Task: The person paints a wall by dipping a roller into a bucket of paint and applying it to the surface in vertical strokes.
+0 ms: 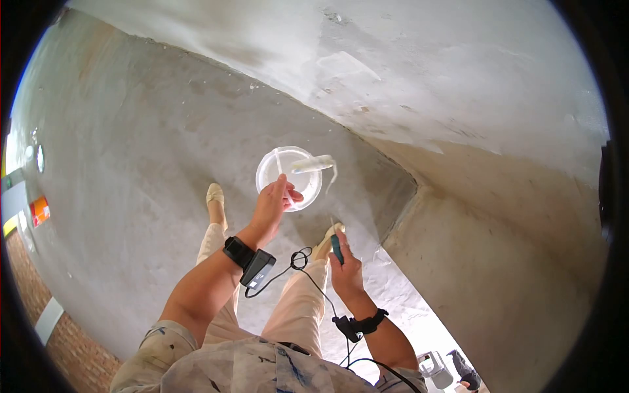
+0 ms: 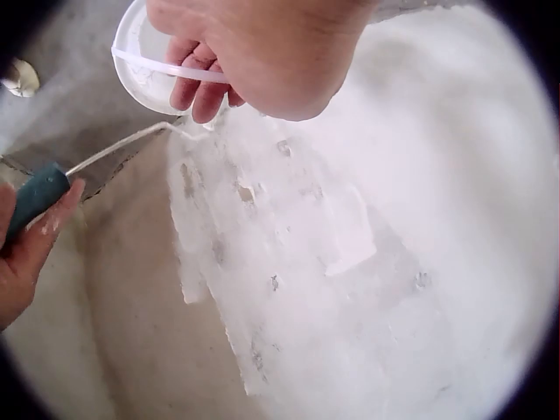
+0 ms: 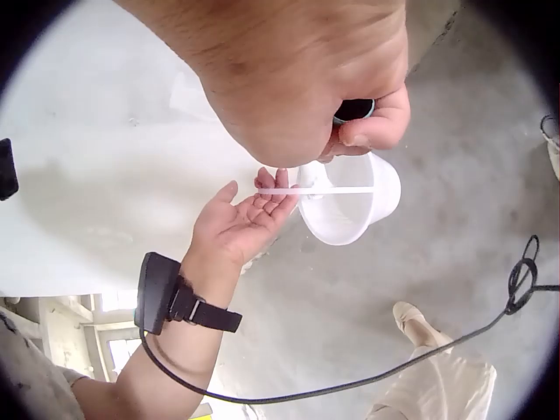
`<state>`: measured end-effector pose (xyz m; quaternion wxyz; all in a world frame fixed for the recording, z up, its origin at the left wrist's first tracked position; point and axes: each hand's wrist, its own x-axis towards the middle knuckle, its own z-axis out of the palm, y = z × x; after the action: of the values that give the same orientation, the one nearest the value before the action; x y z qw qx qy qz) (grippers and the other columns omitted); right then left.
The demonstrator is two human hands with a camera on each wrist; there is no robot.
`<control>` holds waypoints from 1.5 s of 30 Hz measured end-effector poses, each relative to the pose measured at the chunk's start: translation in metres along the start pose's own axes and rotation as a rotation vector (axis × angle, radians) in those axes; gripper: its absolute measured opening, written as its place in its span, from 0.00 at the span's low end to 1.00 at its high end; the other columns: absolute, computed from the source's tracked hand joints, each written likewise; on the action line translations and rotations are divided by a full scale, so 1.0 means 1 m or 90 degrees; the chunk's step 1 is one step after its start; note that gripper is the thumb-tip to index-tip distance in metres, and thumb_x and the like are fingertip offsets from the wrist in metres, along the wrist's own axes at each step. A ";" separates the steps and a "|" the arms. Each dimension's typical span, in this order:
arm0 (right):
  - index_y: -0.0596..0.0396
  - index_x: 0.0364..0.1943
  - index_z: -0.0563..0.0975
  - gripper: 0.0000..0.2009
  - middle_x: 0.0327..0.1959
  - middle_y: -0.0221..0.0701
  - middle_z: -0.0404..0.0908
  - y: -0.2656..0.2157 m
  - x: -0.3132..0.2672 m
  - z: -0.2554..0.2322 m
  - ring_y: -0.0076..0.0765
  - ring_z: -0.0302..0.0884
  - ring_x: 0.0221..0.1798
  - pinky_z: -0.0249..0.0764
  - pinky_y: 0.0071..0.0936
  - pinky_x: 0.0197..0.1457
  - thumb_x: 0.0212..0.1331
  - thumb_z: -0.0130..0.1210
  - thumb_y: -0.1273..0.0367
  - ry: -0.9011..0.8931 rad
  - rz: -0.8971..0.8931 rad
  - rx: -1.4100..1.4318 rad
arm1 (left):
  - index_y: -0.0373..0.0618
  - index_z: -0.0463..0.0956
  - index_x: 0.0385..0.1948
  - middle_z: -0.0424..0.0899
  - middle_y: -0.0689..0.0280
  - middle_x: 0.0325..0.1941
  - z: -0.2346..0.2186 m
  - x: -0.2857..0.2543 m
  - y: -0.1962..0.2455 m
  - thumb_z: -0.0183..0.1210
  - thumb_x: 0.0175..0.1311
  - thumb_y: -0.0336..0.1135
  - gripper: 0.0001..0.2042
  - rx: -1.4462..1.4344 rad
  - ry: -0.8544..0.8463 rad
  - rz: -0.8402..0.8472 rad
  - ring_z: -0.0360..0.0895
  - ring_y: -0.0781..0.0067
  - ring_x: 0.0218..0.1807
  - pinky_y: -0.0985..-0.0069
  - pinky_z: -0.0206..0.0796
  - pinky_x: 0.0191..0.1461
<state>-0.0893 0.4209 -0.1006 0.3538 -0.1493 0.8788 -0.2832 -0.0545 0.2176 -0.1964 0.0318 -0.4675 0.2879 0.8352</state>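
A white plastic bucket (image 1: 263, 171) hangs from its thin white bail, which lies across the curled fingers of my left hand (image 1: 274, 202). My right hand (image 1: 347, 270) grips the dark green handle (image 2: 39, 199) of a small paint roller. Its bent metal rod runs toward the bucket, and the pale roller sleeve (image 1: 313, 164) lies over the bucket's opening in the head view. From the right wrist view, some white paint or residue shows inside the bucket (image 3: 346, 223), while the right hand's fist hides most of the roller.
A wall (image 1: 406, 72) with patchy white coating rises close by, meeting another wall (image 1: 498, 255) at a corner. Grey concrete floor (image 1: 131, 144) spreads to the left, with an orange box (image 1: 39, 211) at its edge. A black cable (image 3: 394, 372) loops between the wrist devices.
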 end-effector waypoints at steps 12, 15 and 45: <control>0.46 0.65 0.56 0.27 0.16 0.22 0.59 -0.024 0.128 -0.024 0.16 0.51 0.12 0.49 0.16 0.13 0.59 0.44 0.73 0.146 0.190 0.544 | 0.43 0.70 0.35 0.78 0.66 0.31 -0.007 0.000 -0.008 0.40 0.68 0.53 0.21 -0.023 0.028 -0.005 0.77 0.72 0.41 0.74 0.64 0.49; 0.44 0.65 0.56 0.28 0.16 0.22 0.59 -0.001 0.164 -0.009 0.17 0.51 0.12 0.50 0.17 0.13 0.58 0.45 0.73 0.156 0.234 0.597 | 0.43 0.70 0.34 0.78 0.66 0.31 -0.009 0.002 -0.010 0.39 0.68 0.53 0.20 -0.020 0.052 -0.015 0.77 0.73 0.40 0.74 0.64 0.49; 0.47 0.64 0.56 0.29 0.17 0.23 0.60 -0.021 0.261 0.024 0.17 0.53 0.13 0.50 0.16 0.14 0.56 0.48 0.74 0.052 0.285 0.646 | 0.45 0.69 0.32 0.79 0.64 0.30 -0.029 -0.002 -0.026 0.42 0.67 0.52 0.18 -0.008 0.111 -0.035 0.76 0.77 0.38 0.79 0.62 0.46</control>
<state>-0.2554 0.2738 -0.2419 0.3984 0.2416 0.6552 -0.5946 -0.0231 0.2248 -0.2176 0.0267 -0.5467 0.2710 0.7918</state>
